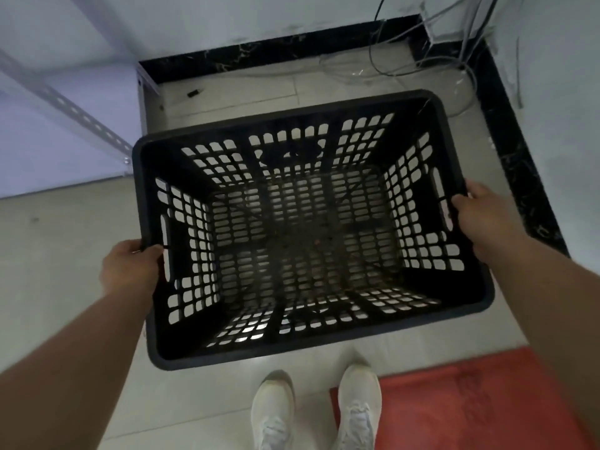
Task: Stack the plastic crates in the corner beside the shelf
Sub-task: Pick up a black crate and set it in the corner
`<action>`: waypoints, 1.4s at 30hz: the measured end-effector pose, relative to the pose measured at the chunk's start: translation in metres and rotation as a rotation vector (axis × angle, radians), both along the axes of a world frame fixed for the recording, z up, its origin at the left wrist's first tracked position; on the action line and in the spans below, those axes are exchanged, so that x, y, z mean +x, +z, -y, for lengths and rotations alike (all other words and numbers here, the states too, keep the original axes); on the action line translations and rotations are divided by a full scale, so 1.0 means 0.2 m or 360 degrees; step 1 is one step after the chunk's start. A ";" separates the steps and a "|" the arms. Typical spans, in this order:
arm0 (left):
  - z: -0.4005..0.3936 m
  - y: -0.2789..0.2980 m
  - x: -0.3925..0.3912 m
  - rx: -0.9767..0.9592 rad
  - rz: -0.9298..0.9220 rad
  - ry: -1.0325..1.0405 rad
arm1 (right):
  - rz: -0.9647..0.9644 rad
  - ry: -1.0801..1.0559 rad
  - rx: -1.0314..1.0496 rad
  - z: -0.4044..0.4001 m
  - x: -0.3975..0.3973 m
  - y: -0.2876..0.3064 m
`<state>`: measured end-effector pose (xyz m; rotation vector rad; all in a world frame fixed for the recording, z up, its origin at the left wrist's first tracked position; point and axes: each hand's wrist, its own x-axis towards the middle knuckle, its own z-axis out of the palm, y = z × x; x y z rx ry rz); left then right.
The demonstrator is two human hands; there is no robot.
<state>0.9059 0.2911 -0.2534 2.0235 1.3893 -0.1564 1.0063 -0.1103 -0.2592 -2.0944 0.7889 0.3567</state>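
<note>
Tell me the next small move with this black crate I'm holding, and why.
Probably carry the black crate forward and lower it into the corner floor ahead. Both the left hand and right hand grip its short sides, that floor looks bare apart from cables at the far right, so keep left.

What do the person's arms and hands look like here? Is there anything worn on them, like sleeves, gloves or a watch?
Both forearms are bare for as far as the picture shows them, with no sleeve edge in view. The left hand and the right hand have no gloves, and no watch, bracelet or ring can be seen on them. The only clothing in view is a pair of white lace-up shoes.
</note>
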 end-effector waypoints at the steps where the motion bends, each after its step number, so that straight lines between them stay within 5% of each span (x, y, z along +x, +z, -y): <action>1: -0.01 -0.02 0.00 -0.0026 -0.0018 -0.0015 | -0.0020 0.0061 0.0026 0.00 0.00 -0.01; 14: -0.03 -0.07 -0.04 0.0183 -0.0138 -0.0185 | -0.0024 -0.0115 -0.0310 0.02 -0.05 -0.17; 24: 0.12 0.09 -0.01 0.0042 -0.0015 -0.0237 | -0.0043 0.0373 -0.0665 -0.06 -0.21 -0.01; 32: 0.36 0.44 -0.24 -0.0241 0.0046 -0.0476 | -0.0080 0.0562 -0.0591 -0.22 -0.57 0.29; 42: 0.54 0.63 -0.67 -0.0464 0.0136 -0.0763 | -0.0082 0.0353 -0.0395 -0.23 -1.18 0.62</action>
